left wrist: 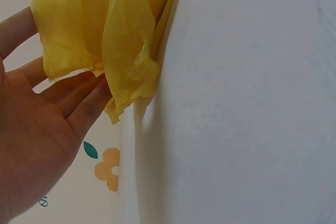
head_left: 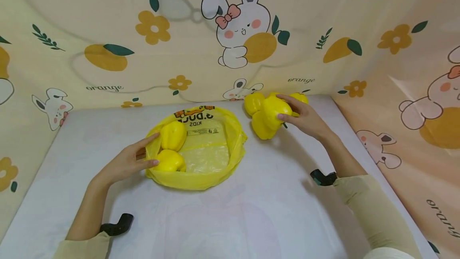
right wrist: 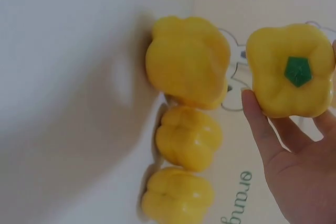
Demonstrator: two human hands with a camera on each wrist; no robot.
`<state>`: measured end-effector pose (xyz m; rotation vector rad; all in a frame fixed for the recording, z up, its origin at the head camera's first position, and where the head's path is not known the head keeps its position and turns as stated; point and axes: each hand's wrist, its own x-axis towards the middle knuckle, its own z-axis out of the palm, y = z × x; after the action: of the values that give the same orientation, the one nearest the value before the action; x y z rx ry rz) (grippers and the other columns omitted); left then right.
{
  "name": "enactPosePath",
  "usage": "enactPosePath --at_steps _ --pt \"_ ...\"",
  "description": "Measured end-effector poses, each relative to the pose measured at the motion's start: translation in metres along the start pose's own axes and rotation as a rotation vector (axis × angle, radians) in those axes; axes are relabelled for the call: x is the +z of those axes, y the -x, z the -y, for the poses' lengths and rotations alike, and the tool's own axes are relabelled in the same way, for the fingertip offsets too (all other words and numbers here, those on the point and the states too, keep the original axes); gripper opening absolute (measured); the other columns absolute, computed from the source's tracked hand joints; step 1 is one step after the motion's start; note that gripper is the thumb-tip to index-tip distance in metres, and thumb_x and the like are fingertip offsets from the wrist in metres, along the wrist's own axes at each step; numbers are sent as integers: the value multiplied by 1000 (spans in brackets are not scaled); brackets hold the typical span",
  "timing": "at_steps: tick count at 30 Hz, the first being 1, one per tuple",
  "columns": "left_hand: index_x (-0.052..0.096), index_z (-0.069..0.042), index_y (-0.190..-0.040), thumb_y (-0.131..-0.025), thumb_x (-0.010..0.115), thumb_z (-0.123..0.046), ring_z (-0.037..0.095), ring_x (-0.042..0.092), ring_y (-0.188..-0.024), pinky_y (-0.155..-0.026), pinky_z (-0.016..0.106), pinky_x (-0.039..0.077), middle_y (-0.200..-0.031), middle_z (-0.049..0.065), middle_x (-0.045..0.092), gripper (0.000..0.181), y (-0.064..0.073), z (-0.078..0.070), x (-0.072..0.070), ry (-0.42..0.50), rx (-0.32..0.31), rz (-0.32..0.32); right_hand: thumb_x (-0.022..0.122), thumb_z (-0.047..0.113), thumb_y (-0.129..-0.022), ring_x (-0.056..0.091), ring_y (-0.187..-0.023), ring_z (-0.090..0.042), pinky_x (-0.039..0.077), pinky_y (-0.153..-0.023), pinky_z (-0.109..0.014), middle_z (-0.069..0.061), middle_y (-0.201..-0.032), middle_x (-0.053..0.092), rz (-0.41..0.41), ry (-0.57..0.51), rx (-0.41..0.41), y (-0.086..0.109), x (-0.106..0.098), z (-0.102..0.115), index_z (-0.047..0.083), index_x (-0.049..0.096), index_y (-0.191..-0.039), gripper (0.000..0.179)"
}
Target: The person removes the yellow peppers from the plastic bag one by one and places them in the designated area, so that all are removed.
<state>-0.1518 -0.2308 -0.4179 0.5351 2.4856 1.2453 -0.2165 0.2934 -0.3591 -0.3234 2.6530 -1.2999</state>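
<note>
My right hand holds a glossy yellow bell pepper between thumb and fingers, raised above the table. Its green stem end faces the right wrist camera. Close by lie several more yellow bell peppers, partly covered by the held one in the head view. At the left, a round-mouthed yellow plastic bag lies wide open with printing on its inner wall. Two bell peppers are inside, along its left side. My left hand grips the bag's left rim, some fingers hidden behind the plastic.
Under everything is a white tabletop. A patterned cloth backdrop with rabbits and oranges rises behind the table and along both sides. Black wrist devices sit on both forearms.
</note>
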Motion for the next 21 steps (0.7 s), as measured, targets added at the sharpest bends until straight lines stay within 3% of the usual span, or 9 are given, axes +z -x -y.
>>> enactPosePath --at_steps 11,16,21 --pt "28 -10 -157 -93 71 -31 44 36 -140 -112 57 34 -161 20 24 80 1 -1 -1 5 -6 10 68 42 -94 42 -132 -28 40 -107 -49 -3 -154 37 -59 -72 50 7 -9 -17 27 38 -153 68" --pt "28 -10 -157 -93 71 -32 44 34 -141 -112 57 33 -161 20 24 80 0 -1 -1 3 -9 12 66 43 -95 44 -128 -27 44 -99 -38 -3 -154 37 -86 -43 88 9 -13 -26 29 36 -154 67" --pt "28 -12 -157 -92 71 -34 44 33 -142 -112 59 32 -161 21 23 81 0 0 -2 -1 -30 12 65 38 -96 47 -124 -25 47 -88 -22 -3 -156 36 -99 -47 75 10 -15 -33 29 37 -154 65"
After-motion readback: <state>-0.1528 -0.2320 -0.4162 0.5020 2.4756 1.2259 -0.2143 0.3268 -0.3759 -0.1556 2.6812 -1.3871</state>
